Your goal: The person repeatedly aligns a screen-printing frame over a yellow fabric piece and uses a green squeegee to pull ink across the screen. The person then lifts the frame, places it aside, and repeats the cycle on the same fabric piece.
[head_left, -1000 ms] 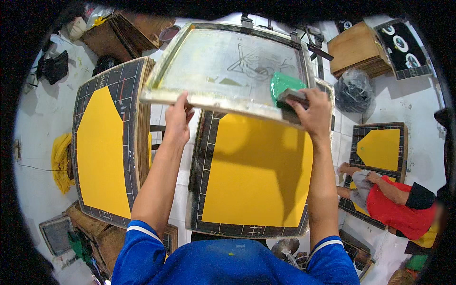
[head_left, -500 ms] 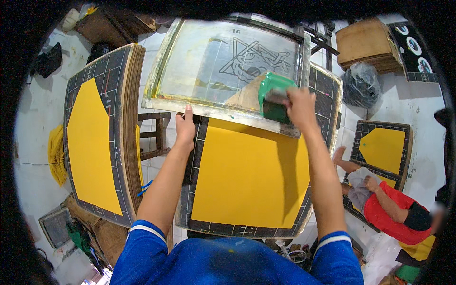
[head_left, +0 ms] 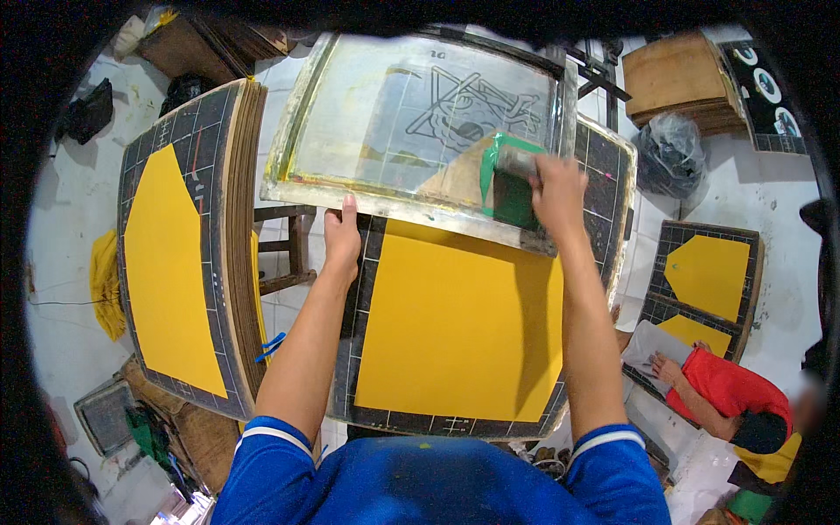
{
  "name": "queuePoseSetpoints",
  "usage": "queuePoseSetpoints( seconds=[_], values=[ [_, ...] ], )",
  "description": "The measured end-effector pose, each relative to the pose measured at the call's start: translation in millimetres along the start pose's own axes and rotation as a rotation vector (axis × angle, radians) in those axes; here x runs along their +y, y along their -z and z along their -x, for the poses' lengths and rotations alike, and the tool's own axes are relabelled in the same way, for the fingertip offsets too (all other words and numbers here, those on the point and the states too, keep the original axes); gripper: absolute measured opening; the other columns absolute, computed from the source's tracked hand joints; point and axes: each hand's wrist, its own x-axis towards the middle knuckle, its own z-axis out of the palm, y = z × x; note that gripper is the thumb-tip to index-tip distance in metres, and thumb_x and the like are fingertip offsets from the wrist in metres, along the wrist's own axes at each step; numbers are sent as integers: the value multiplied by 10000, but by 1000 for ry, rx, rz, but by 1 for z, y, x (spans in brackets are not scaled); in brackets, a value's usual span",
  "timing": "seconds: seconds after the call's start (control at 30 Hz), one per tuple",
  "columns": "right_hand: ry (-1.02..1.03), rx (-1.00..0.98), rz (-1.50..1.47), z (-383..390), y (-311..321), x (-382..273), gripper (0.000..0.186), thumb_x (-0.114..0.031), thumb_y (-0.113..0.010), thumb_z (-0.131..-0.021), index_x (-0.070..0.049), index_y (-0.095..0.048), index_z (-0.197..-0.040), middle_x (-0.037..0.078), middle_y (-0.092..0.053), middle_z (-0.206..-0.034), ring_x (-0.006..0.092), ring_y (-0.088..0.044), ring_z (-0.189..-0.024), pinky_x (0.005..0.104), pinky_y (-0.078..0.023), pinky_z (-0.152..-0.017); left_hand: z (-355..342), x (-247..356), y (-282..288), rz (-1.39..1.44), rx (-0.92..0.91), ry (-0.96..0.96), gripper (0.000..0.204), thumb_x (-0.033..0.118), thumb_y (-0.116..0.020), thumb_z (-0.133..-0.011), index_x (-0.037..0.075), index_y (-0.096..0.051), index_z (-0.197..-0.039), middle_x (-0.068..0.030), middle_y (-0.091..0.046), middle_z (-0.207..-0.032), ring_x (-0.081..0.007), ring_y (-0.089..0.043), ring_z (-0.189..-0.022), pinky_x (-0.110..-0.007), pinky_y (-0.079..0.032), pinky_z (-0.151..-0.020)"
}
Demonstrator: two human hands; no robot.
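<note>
A silk-screen frame (head_left: 398,213) with line-drawn artwork on its mesh is tilted up over the far part of a black gridded board (head_left: 343,376). My left hand (head_left: 344,241) grips its near rim, thumb on top. In my right hand (head_left: 560,194), somewhat blurred, is a squeegee (head_left: 516,162), held over green ink (head_left: 514,203) at the screen's near right corner. My fingers wrap its handle; the blade is partly hidden. A yellow fabric panel (head_left: 459,324) lies flat on the board below the frame, with a shadow across its right side.
At left, another yellow panel (head_left: 171,280) lies on a thick stack of boards (head_left: 248,227). A co-worker in a red top (head_left: 726,385) bends beside more boards at right. A grey plastic bag (head_left: 669,156) and brown board stack (head_left: 674,79) stand at far right.
The squeegee has turned and risen slightly in my right hand over the green ink. My left hand keeps its place on the frame. The co-worker has shifted and leans lower.
</note>
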Motion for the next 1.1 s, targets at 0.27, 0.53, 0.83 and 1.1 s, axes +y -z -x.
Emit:
queuePoseSetpoints(
  seconds=[0.27,0.53,0.83,1.1],
  values=[
    [-18,-174,19,-41,2,23,304,-44,-720,-813,-100,-691,-1110,135,-722,-1083,378,-612,-1068,557,-408,-896,4,6,4,-59,-35,53,740,551,-567,-1059,-82,-429,-1419,-208,-540,-1403,-272,-511,-1266,-396,-390,-1105],
    [2,-1,-4,53,0,-16,352,-16,-696,-802,-119,-683,-1139,87,-694,-1138,344,-575,-1106,507,-409,-899,5,4,0,4,35,17,502,454,-600,-1075,-24,-544,-1217,-128,-626,-1199,-200,-559,-1097,-366,-449,-996],
    [7,-174,-89,34,32,1,338,-99,-770,-846,-117,-683,-1172,87,-711,-1073,339,-597,-1063,494,-396,-899,9,-7,-3,252,-3,-159,454,464,-590,-1080,35,-524,-1212,-63,-569,-1179,-163,-507,-1114,-343,-396,-1041],
    [-8,-353,10,-73,23,29,299,-149,-764,-858,-99,-699,-1146,193,-741,-1090,408,-660,-1117,585,-444,-916,6,-11,-2,255,8,-155,421,446,-585,-1087,47,-523,-1208,-44,-560,-1177,-148,-500,-1112,-334,-381,-1051]
  ],
)
